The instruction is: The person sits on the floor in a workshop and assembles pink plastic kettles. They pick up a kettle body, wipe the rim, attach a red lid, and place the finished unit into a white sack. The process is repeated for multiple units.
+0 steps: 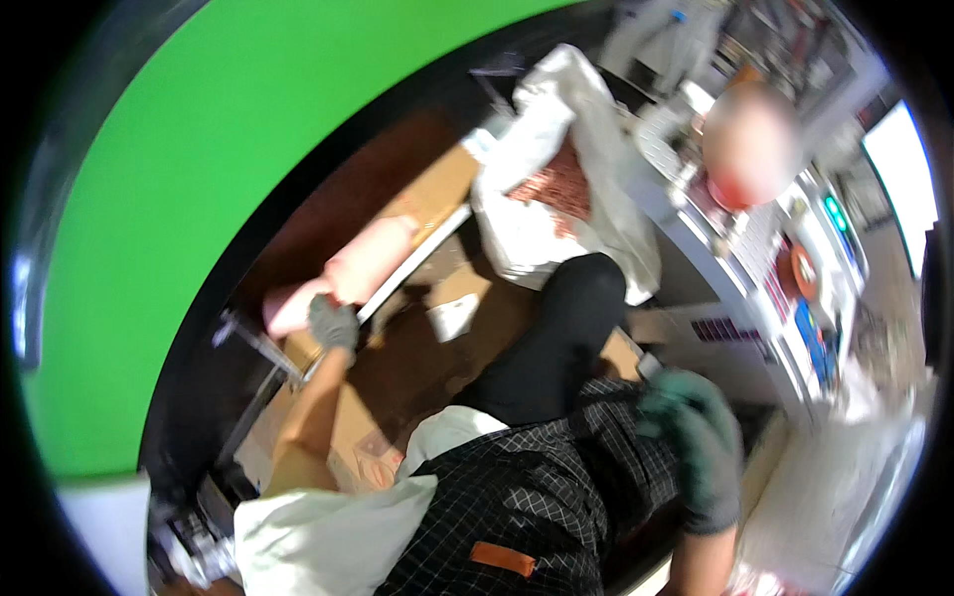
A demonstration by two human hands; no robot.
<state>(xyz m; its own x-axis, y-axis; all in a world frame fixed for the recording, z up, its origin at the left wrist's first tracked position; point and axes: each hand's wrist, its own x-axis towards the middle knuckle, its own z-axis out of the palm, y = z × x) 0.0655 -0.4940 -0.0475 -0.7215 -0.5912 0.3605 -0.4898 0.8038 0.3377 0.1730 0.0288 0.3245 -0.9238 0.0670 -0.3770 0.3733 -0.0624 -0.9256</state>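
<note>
My left hand (333,324), in a grey glove, is closed on the near end of a long pink bundle (373,260) that looks like soft plastic. The bundle lies slantwise along a brown cardboard surface (437,194) with a pale edge, and bulges out past my fingers. My right hand (698,449), in a green and grey glove, is raised at the lower right beside my dark checked apron (537,477). Its fingers look bent, but motion blur hides whether anything is in them.
A large white sack (621,223) holding copper-coloured pieces stands open ahead of my knee. To its right is a pale workbench (730,263) with an orange-brown tape roll (798,272) and blue-handled tool (810,333). A green curved surface (189,189) fills the left.
</note>
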